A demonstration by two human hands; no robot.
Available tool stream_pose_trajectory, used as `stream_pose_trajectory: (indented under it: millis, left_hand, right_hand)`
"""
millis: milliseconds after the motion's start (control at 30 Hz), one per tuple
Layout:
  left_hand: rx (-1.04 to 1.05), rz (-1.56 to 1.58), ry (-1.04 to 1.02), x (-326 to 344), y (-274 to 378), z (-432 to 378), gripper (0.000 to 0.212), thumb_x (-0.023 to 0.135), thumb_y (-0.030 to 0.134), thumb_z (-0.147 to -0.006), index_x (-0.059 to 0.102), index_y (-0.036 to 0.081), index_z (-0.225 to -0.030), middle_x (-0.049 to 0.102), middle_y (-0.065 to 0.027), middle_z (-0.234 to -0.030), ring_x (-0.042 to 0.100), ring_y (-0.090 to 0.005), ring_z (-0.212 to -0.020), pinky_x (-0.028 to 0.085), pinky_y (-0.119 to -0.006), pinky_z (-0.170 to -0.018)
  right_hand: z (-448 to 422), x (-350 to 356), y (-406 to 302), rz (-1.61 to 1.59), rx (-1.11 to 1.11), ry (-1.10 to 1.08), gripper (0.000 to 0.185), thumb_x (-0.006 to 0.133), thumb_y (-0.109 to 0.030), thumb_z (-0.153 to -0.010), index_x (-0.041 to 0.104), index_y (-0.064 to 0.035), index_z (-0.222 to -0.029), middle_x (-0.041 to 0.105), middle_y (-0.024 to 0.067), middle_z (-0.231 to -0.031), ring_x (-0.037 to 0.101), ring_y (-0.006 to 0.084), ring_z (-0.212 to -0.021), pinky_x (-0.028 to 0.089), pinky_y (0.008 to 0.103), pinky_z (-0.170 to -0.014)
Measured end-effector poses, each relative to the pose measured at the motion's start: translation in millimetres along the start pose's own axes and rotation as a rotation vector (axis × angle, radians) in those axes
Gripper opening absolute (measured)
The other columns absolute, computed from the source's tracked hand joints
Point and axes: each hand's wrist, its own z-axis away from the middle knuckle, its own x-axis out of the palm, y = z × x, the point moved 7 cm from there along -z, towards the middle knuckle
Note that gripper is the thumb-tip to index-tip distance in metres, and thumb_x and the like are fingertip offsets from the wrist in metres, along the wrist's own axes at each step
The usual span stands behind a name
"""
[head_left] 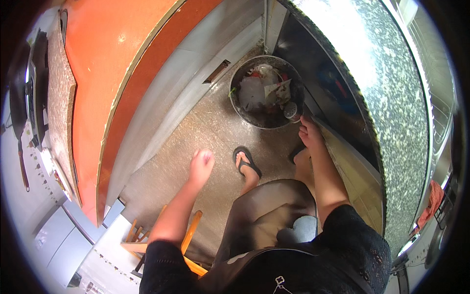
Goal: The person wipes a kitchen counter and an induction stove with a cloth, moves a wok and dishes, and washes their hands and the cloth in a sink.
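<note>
Pinched at its edge by my right hand, a small round perforated metal strainer is tilted over the lower right rim of a dark round waste bin. Inside the bin lie crumpled whitish plastic, a printed wrapper and some red scraps. My left hand is closed in a loose fist above the floor, left of a foot in a black flip-flop; nothing shows in it. A bit of green hangs on the bin's left rim.
An orange cabinet panel stands at the left, a speckled stone counter at the right. A wooden stool is behind my left arm. At the far left, a dark pan is near the stove; a reddish cloth hangs at the right.
</note>
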Motion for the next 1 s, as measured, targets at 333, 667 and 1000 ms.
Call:
stream_pose_trajectory:
  millis: [333,667,1000]
  left_hand:
    - [-0.180,-0.144,0.199,86,53,-223,0.029,0.074,0.029,-0.089,0.073,0.006,-0.107,0.068,-0.0207,-0.116,0.067,-0.0411,-0.106,0.054,-0.049,-0.093]
    - [-0.012,-0.218,-0.095,101,139,-166,0.098,0.086,0.031,-0.079,0.034,-0.005,-0.155,0.051,-0.0302,-0.140,0.054,-0.0457,-0.130,0.047,-0.047,-0.108]
    - [-0.391,0.149,-0.387,90,-1,68,0.060,0.070,0.033,-0.092,0.056,-0.002,-0.139,0.055,-0.0288,-0.137,0.053,-0.0416,-0.129,0.045,-0.049,-0.110]
  right_hand:
    - [-2,8,-1,-0.057,0.070,-0.096,0.021,0.065,-0.019,-0.103,0.057,-0.0179,-0.085,0.040,-0.0078,-0.071,0.035,0.0060,-0.057,0.031,0.0244,-0.055]
    - [86,68,-25,-0.099,-0.055,-0.413,0.002,0.062,-0.008,-0.100,0.063,-0.0088,-0.099,0.052,-0.0014,-0.080,0.045,0.0110,-0.066,0.037,0.0280,-0.059]
    - [450,174,-136,0.235,-0.363,-0.692,0.020,0.074,-0.012,-0.095,0.065,-0.0046,-0.112,0.061,-0.0001,-0.110,0.057,0.0092,-0.103,0.047,0.0272,-0.093]
